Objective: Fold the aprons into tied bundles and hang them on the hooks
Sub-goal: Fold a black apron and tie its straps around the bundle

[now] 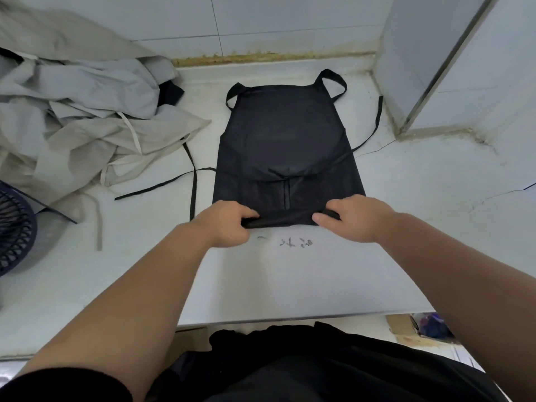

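Observation:
A black apron (285, 146) lies flat on the white counter (290, 280), folded lengthwise, its neck loops at the far end. Its waist ties trail out to the left (162, 185) and right (377, 123). The near hem is rolled up into a narrow tube. My left hand (229, 223) grips the left end of that roll, fingers curled over it. My right hand (352, 220) grips the right end, thumb under the roll. No hooks are in view.
A heap of grey and beige aprons (81, 111) covers the counter's left side. A dark slatted basket (14, 233) sits at the left edge. A white pillar (452, 62) stands at the back right. A cardboard box (417, 329) lies below the counter's front edge.

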